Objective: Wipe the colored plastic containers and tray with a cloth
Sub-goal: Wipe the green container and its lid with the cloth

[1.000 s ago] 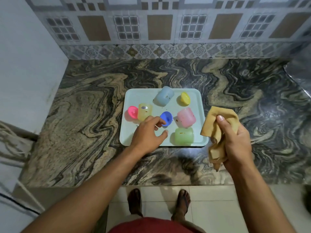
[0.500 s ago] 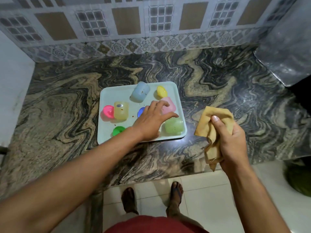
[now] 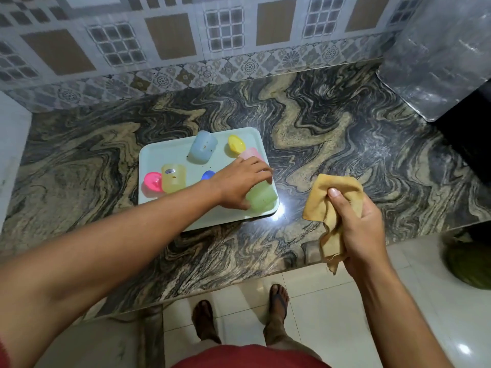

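Head view: my left hand (image 3: 240, 183) reaches across the tray (image 3: 170, 152) at the table's front edge, fingers curled round the green container (image 3: 261, 196) lying on its side at the tray's near right corner. My right hand (image 3: 356, 224), just right of the tray, grips the cloth (image 3: 334, 189), nearest for wiping it.

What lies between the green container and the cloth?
In the head view, only the tray rim and bare marble counter with a light glare separate the green container from the cloth.
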